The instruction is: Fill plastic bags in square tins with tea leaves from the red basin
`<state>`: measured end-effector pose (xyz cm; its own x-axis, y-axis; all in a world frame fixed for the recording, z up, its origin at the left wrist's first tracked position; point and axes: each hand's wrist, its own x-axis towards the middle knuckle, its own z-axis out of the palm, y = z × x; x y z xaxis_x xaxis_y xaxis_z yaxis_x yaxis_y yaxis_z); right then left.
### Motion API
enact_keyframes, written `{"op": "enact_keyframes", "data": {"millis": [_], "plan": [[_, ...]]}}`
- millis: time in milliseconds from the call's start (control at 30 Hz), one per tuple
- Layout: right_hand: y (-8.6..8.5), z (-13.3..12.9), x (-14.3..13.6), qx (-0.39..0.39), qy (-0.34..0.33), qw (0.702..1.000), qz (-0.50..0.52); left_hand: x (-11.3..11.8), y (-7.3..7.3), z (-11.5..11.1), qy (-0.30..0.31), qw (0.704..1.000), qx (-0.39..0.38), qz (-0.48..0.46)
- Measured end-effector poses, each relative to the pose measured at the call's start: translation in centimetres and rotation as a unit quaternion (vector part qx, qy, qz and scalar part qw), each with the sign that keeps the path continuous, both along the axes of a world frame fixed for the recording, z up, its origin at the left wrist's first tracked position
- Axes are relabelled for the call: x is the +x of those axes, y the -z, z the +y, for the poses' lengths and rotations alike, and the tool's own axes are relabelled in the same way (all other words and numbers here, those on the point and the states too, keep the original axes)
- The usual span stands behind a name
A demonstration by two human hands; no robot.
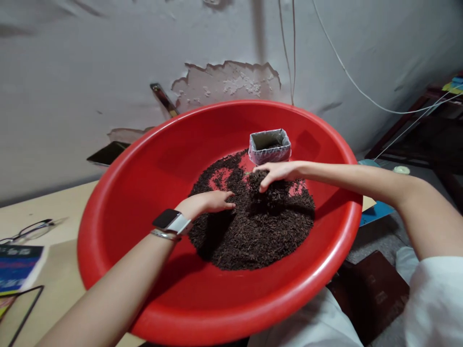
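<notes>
Evidently the red basin (137, 202) is there to contain a loose mess: its wide floor lets the dark shreds (260, 241) spread out, and its high sloping wall would stop strays from reaching the table (65, 260). The shreds lie in a broad patch, thin enough toward the far side that red plastic shows through. The right hand (278, 171) comes in over the basin's right rim, thumb and fingers curved around a clump of shreds (258, 180); such loose stuff probably needs that cupped grasp, since a pinch would let most of it slip. The left hand (214, 200) reaches low over the left part of the patch, fingers loosely extended and apparently gripping nothing, though its underside is hidden. Its watch (168, 219) and bracelet (165, 234) sit at the wrist, just clear of the shreds. Behind the right hand, a small box (270, 155) stands upright against the far side of the basin's floor, mouth up, its see-through lining folded over the rim, likely to shield the sides from dirt; some dark material shows inside. The glasses (43, 222) lie on the table outside the basin, away from the shreds.
</notes>
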<state>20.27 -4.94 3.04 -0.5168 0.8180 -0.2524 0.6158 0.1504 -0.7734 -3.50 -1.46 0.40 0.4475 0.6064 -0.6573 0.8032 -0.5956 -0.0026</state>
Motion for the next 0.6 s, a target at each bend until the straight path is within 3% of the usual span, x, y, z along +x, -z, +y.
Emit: {"op": "enact_keyframes", "data": {"millis": [100, 200, 300, 400, 500, 600], "plan": [[-4.3, 1.9, 0.5, 0.041, 0.025, 0.998, 0.048, 0.3, -0.4, -0.3, 0.006, 1.0, 0.003, 0.015], [-6.9, 4.7, 1.8, 0.198, 0.061, 0.978, -0.021, 0.5, -0.7, -0.5, 0.01, 1.0, 0.002, 0.018], [-7.5, 7.3, 3.0, 0.295, 0.068, 0.946, -0.115, 0.5, -0.9, -0.5, 0.011, 1.0, 0.002, 0.016], [-7.2, 8.3, 3.5, 0.312, 0.063, 0.931, -0.181, 0.5, -1.0, -0.5, 0.009, 1.0, 0.002, 0.017], [-7.5, 6.7, 2.6, 0.344, 0.068, 0.912, -0.211, 0.5, -0.9, -0.4, 0.01, 1.0, 0.009, 0.015], [-8.2, 3.3, 0.8, 0.361, 0.074, 0.903, -0.222, 0.5, -0.8, -0.4, 0.011, 1.0, 0.01, 0.008]]}}
